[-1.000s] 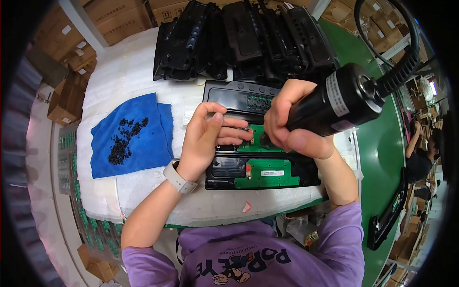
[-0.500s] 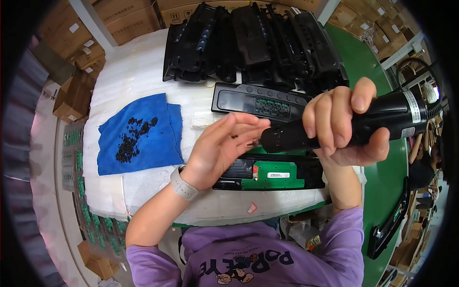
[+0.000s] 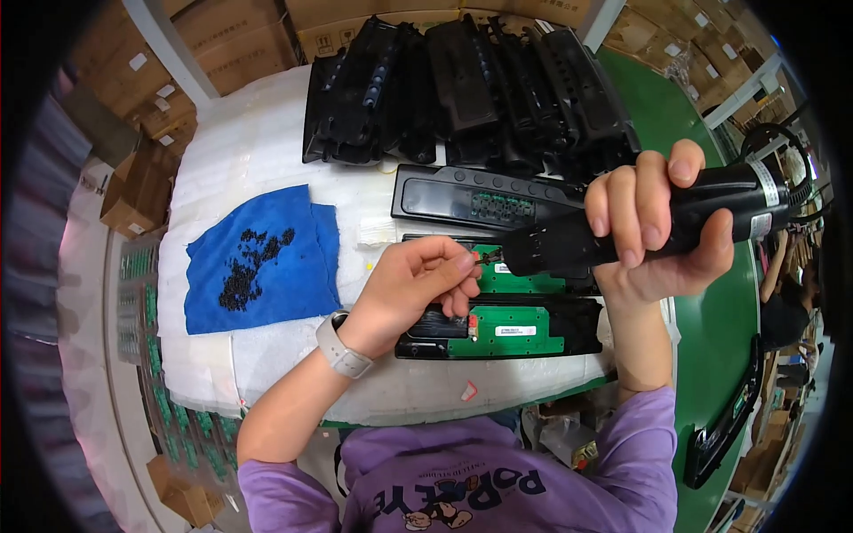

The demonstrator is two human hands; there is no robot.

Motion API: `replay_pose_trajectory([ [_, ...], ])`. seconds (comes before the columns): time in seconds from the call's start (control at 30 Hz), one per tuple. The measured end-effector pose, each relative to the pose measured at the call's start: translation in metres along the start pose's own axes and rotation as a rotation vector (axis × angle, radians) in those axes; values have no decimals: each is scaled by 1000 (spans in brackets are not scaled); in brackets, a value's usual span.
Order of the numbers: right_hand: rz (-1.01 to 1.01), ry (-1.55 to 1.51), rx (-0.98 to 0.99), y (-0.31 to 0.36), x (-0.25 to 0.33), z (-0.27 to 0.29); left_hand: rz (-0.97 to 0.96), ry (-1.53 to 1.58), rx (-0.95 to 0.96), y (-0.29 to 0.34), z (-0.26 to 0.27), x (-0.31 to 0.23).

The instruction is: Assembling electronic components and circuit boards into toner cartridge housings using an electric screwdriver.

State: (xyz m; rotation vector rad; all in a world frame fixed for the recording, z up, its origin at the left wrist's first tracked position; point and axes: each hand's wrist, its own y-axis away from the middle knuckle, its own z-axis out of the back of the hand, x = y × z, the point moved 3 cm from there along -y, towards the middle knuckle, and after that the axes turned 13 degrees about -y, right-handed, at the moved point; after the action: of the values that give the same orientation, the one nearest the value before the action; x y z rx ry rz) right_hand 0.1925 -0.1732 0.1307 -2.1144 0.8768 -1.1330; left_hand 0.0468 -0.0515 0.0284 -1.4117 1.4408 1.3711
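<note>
A black electric screwdriver (image 3: pixel 549 247) is gripped in my right hand (image 3: pixel 653 222), lying almost level with its tip toward the left. The fingers of my left hand (image 3: pixel 413 282) are pinched together at that tip; what sits between them is too small to make out. Under the tool and my hands lie two black housings with green circuit boards: the nearer circuit board (image 3: pixel 538 330) shows plainly, while the farther circuit board (image 3: pixel 551 282) is partly covered. Small dark screws (image 3: pixel 238 284) are heaped on a blue cloth (image 3: pixel 306 289) to the left.
Behind my hands lies a black panel (image 3: pixel 435 193) with a row of round buttons. Several black plastic housings (image 3: pixel 462 89) are piled at the back. White foam sheeting (image 3: pixel 258 115) covers the bench; a green surface (image 3: pixel 711 355) at the right bears another black part (image 3: pixel 729 417).
My left hand has gone from spread fingers beside the screwdriver's tip to a pinch at it. The screwdriver in my right hand has shifted slightly to the right.
</note>
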Motion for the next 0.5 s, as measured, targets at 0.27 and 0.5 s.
replay_pose_trajectory([
  [0.27, -1, 1, -5, -3, 8, 1, -6, 87, -52, -1, -1, 1],
  [0.5, -6, 2, -6, -1, 7, -1, -8, 157, -19, -2, -1, 6],
])
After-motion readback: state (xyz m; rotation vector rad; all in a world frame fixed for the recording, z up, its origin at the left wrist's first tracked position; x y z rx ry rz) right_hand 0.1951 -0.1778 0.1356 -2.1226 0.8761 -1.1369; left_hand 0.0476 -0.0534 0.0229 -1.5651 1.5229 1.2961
